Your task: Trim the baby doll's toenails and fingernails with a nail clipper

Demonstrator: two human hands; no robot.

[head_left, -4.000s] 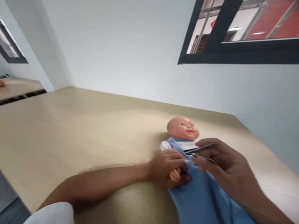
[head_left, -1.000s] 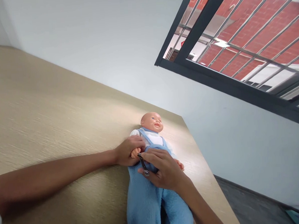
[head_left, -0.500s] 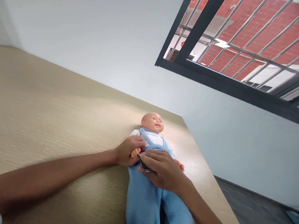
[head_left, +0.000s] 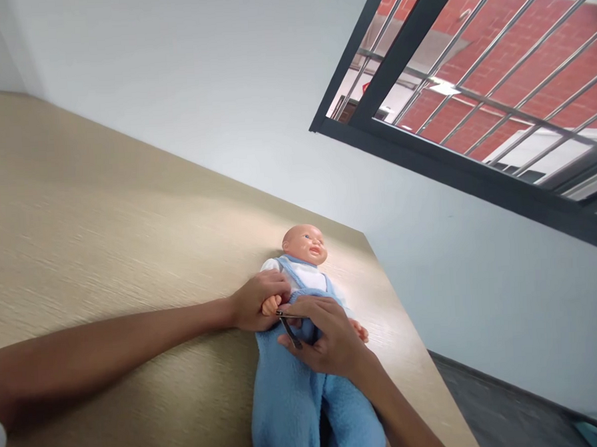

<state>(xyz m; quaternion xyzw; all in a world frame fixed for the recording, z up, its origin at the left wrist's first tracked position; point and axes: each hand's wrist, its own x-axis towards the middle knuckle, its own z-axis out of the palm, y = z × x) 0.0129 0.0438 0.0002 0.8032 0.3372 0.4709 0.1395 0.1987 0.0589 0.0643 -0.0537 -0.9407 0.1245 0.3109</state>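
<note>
A baby doll [head_left: 304,246] in a white shirt and blue fleece overalls [head_left: 297,397] lies on its back on a beige table [head_left: 102,214]. My left hand [head_left: 253,304] is closed round the doll's small hand and holds it still. My right hand [head_left: 327,339] rests over the doll's belly and pinches a metal nail clipper [head_left: 287,324]. The clipper's jaws are spread apart, and its tip sits at the doll's fingers. The doll's other hand peeks out to the right of my right hand.
A pale wall runs along the table's far edge. A dark-framed window with metal bars [head_left: 471,88] is at the upper right. The table's right edge drops to a dark floor [head_left: 513,406].
Since four seconds ago my view has swung right and tilted. In the last second the clipper's lever has lifted, so its jaws now stand apart at the doll's fingers. Both hands stay put.
</note>
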